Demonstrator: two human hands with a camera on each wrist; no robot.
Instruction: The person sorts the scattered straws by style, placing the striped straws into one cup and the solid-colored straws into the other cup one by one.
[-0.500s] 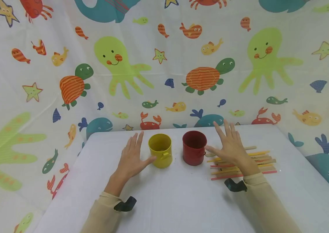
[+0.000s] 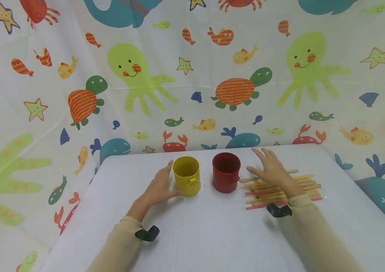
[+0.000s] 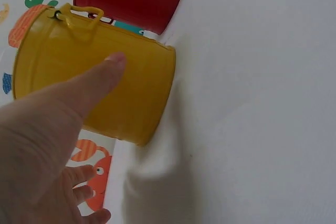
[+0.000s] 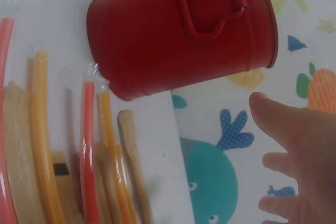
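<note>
A small yellow metal bucket (image 2: pixel 186 185) with a looped handle stands upright on the white table. My left hand (image 2: pixel 159 189) is at its left side, fingers spread and straight; in the left wrist view the thumb (image 3: pixel 100 80) overlaps the bucket's wall. Just right of it stands a similar red bucket (image 2: pixel 224 179), its handle facing right. My right hand (image 2: pixel 275 173) hovers beside the red bucket, above a spread of plastic-wrapped pink and orange straws (image 4: pixel 88 150) and flat wooden sticks (image 4: pixel 18 150). Nothing lies between its loosely bent fingers.
A white-covered table (image 2: pixel 209 238) extends towards me. Behind it hangs a curtain (image 2: pixel 185 94) printed with sea animals. Each wrist carries a small black camera, such as the left camera (image 2: pixel 147 234).
My left hand has come down and right, closer to the yellow bucket. The right hand has lowered and drawn slightly right, away from the red bucket. The buckets and sticks stay in place.
</note>
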